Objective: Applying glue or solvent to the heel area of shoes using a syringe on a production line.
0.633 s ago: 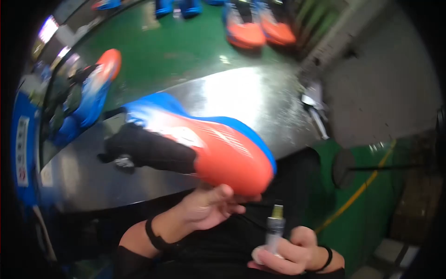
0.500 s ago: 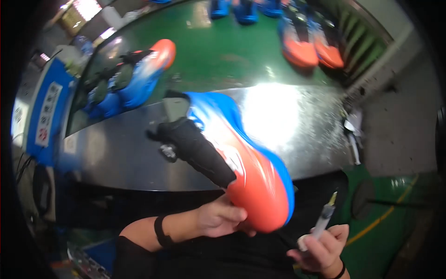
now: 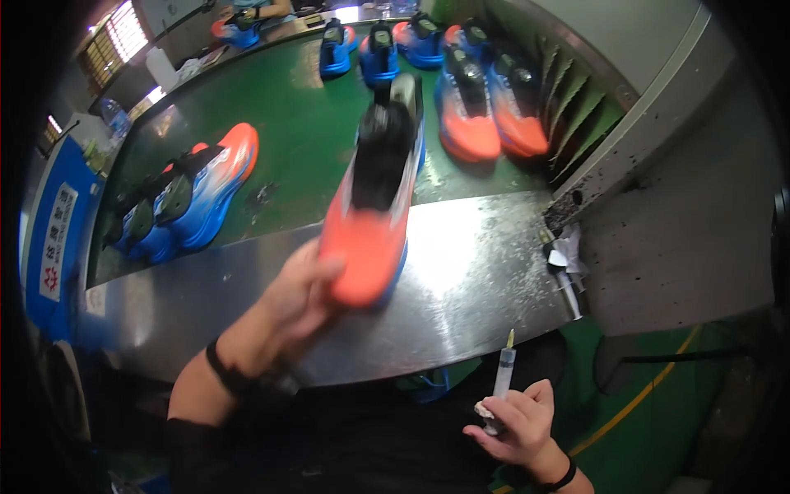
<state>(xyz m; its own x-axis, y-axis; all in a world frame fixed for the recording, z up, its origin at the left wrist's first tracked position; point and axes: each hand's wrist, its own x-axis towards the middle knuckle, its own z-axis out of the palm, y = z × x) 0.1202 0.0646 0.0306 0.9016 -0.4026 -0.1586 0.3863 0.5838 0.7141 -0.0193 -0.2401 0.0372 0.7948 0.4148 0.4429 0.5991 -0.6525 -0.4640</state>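
Observation:
My left hand (image 3: 300,288) grips a shoe (image 3: 368,247) by its toe end. The shoe has an orange toe, a black laced middle and a blue sole, and it is held above the metal table edge with its heel pointing away from me. Motion blurs its front and my fingers. Low at the right, my right hand (image 3: 520,420) holds a clear syringe (image 3: 504,375) upright, its yellowish needle tip pointing up. Some white material sits at the fingers around the syringe's lower end.
Matching shoes stand on the green surface (image 3: 288,173): a cluster (image 3: 197,193) at left, a pair (image 3: 469,115) at right and several farther back. Another syringe (image 3: 568,292) lies by the grey machine panel (image 3: 675,222). At the far end, a person's hand (image 3: 251,12) is near a shoe.
My left hand has carried the shoe forward and to the left, turning its heel away from me. My right hand with the syringe appears slightly farther left and lower. The view has shifted.

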